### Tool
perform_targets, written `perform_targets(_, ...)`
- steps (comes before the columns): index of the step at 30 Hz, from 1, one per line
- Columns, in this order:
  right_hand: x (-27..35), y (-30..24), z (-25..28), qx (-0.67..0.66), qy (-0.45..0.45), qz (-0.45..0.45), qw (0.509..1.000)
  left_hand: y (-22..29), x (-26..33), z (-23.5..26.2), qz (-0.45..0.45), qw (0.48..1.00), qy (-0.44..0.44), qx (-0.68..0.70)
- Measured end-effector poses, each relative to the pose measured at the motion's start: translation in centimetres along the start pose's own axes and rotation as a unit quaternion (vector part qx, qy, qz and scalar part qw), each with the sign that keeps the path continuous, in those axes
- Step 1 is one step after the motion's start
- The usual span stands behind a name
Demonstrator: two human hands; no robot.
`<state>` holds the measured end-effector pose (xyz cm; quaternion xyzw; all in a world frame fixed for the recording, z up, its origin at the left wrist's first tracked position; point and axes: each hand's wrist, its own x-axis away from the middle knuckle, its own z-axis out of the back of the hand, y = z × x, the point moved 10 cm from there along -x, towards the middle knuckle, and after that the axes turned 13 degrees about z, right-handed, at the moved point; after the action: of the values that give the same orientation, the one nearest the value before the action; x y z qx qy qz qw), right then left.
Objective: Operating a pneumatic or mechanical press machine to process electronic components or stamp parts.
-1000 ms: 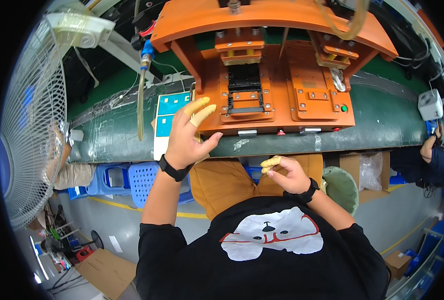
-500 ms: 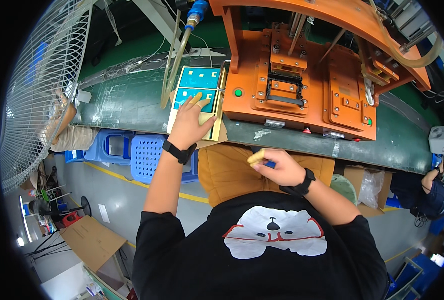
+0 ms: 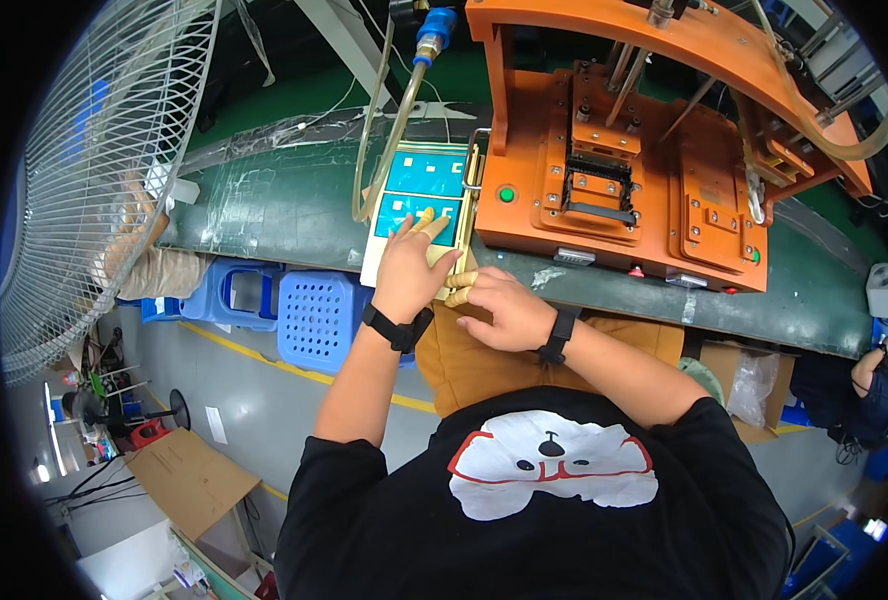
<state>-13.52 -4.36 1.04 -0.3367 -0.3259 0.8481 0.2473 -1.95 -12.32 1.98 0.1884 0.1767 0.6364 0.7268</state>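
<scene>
A teal sheet [image 3: 444, 178] in two panels, with small cream squares on it, lies on a cream board [image 3: 375, 262] on the bench. My left hand [image 3: 412, 268] rests over the lower panel, fingers stretched onto it and thumb apart. Yellow finger covers sit on some fingertips of both hands. At the board's near right corner is my right hand [image 3: 509, 312], its covered fingers reaching to the edge and the thumb held away. No object shows in the right hand; its fingertip contact with the edge is hard to make out.
An orange press machine [image 3: 524, 225] with a green button [image 3: 507, 195] stands right of the board. A clear hose [image 3: 400, 130] hangs just behind it. A large fan [image 3: 114, 150] is at the left, blue stools [image 3: 319, 318] below the bench, and another person [image 3: 854, 395] at far right.
My right hand has moved left and forward from above my lap to the board's near right corner. My left hand stays on the lower panel. The whole view has shifted slightly.
</scene>
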Motion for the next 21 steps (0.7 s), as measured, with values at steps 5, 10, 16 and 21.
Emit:
perform_targets(5,-0.2,-0.5,0.3,0.017,0.035,0.047,0.998,0.2,0.2,0.4,0.011,1.0,0.021,-0.002)
perform_targets(10,-0.3,-0.2,0.0,0.033,0.009,0.038,0.999,0.9,0.3,0.9,0.008,1.0,0.027,-0.008)
perform_targets(16,0.2,0.4,-0.7,0.015,-0.025,0.013,1.0,1.0,1.1,0.5,0.029,0.999,0.033,-0.024)
perform_targets(21,0.3,0.3,-0.6,0.038,-0.013,0.016,0.999,0.6,0.5,1.2,0.018,0.998,0.052,0.03)
